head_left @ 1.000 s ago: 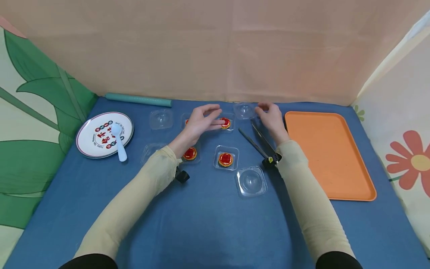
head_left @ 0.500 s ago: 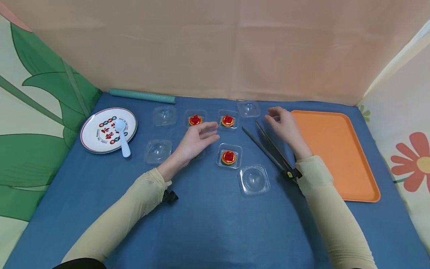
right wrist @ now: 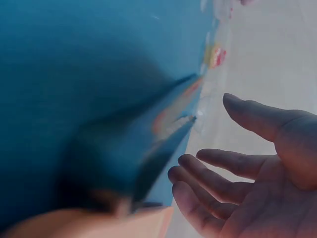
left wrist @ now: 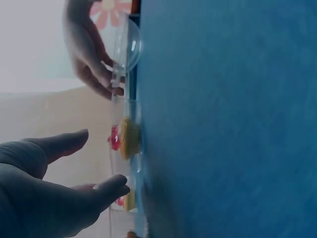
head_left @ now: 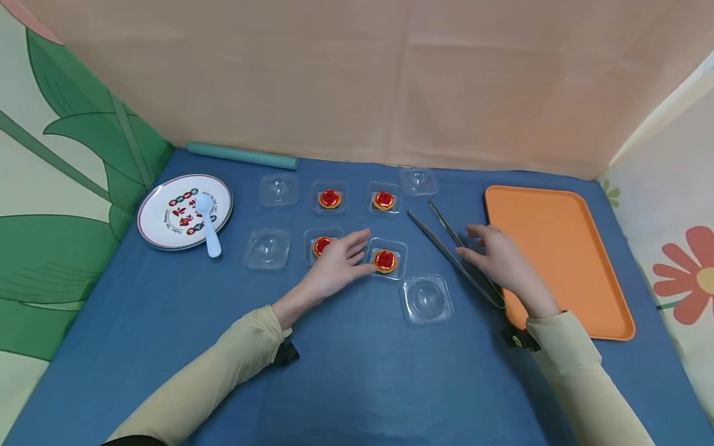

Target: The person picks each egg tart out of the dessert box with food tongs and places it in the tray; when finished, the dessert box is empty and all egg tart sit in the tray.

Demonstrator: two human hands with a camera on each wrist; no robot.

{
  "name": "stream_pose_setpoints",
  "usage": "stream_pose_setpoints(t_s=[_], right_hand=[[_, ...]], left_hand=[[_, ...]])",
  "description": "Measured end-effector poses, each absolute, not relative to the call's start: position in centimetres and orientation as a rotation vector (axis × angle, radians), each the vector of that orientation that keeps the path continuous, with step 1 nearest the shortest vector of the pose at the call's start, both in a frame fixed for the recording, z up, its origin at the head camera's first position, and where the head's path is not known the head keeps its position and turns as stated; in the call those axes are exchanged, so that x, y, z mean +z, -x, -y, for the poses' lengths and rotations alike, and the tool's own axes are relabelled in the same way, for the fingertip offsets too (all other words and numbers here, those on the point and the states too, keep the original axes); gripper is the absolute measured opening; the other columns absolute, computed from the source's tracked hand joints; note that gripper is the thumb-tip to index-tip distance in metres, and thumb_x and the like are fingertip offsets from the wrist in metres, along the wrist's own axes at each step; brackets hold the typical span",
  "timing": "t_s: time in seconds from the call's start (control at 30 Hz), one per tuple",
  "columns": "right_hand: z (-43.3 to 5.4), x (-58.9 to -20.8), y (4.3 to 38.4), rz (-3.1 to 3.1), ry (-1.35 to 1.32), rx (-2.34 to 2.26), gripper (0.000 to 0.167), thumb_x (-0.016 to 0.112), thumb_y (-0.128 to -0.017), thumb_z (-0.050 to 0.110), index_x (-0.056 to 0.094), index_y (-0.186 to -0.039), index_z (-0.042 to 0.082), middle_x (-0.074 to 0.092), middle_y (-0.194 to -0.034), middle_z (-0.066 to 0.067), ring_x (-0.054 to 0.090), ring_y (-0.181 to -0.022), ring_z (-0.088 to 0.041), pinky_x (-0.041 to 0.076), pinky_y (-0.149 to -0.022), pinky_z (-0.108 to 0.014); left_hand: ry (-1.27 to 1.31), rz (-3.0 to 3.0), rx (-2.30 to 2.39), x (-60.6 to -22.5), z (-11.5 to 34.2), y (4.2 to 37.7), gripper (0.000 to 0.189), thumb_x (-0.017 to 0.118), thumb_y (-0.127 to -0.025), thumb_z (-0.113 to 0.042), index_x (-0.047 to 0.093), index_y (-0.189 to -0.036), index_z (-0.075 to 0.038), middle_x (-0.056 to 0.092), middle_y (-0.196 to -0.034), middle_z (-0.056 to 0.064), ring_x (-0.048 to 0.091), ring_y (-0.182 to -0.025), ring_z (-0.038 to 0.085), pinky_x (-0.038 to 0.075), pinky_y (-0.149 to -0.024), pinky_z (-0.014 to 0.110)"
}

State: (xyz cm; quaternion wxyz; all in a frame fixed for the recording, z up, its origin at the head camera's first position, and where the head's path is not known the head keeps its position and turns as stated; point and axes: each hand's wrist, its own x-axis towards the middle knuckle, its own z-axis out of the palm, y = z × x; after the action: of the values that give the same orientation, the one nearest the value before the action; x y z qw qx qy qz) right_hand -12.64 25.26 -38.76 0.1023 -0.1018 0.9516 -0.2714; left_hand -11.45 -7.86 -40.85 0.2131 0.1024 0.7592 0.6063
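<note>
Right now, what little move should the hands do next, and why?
Perhaps the right hand should take hold of the tongs: its fingers hold nothing, the tongs lie right by it, and the four red-topped tarts sit uncovered in clear plastic containers.

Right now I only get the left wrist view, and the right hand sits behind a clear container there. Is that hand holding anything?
Observer: No, the right wrist view shows the right hand empty.
Operator: What lies closest to it?
Observer: The tongs; in the head view the hand partly overlaps them.
Operator: And how many tarts altogether?
Observer: Four tarts show in the head view, each in its own clear container.
</note>
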Motion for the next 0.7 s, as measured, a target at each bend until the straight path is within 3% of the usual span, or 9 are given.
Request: stream_pose_setpoints(t_s=[0.23,0.4,0.7], right_hand=[[-25.7,-40.0,10.2,-2.900,0.337,-0.679,0.068,0.084,-0.096,0.020,0.053,-0.141,-0.021,0.062,-0.123,-0.038,0.061,-0.101,-0.046,0.059,-0.083,-0.062],[-25.5,-40.7,9.7,-2.947,0.355,-0.566,0.070,0.090,-0.090,0.019,0.057,-0.138,-0.020,0.061,-0.117,-0.036,0.058,-0.096,-0.043,0.057,-0.078,-0.056],[-24.7,-41.3,9.7,-2.998,0.437,-0.506,0.054,0.085,-0.094,0.010,0.061,-0.132,-0.021,0.062,-0.102,-0.029,0.055,-0.086,-0.037,0.054,-0.068,-0.048]], left_hand=[[-0.273,-2.063,1.696,-41.7,7.5,11.5,0.082,0.076,-0.098,0.002,0.030,-0.166,0.004,0.032,-0.171,0.021,0.040,-0.152,0.038,0.043,-0.121,0.044],[-0.268,-2.039,1.706,-41.7,7.4,11.6,0.082,0.075,-0.098,0.004,0.029,-0.166,0.004,0.032,-0.170,0.022,0.038,-0.153,0.038,0.043,-0.121,0.043],[-0.276,-2.024,1.710,-41.9,7.1,11.3,0.083,0.074,-0.097,0.008,0.028,-0.166,0.004,0.030,-0.172,0.022,0.033,-0.156,0.036,0.042,-0.122,0.041]])
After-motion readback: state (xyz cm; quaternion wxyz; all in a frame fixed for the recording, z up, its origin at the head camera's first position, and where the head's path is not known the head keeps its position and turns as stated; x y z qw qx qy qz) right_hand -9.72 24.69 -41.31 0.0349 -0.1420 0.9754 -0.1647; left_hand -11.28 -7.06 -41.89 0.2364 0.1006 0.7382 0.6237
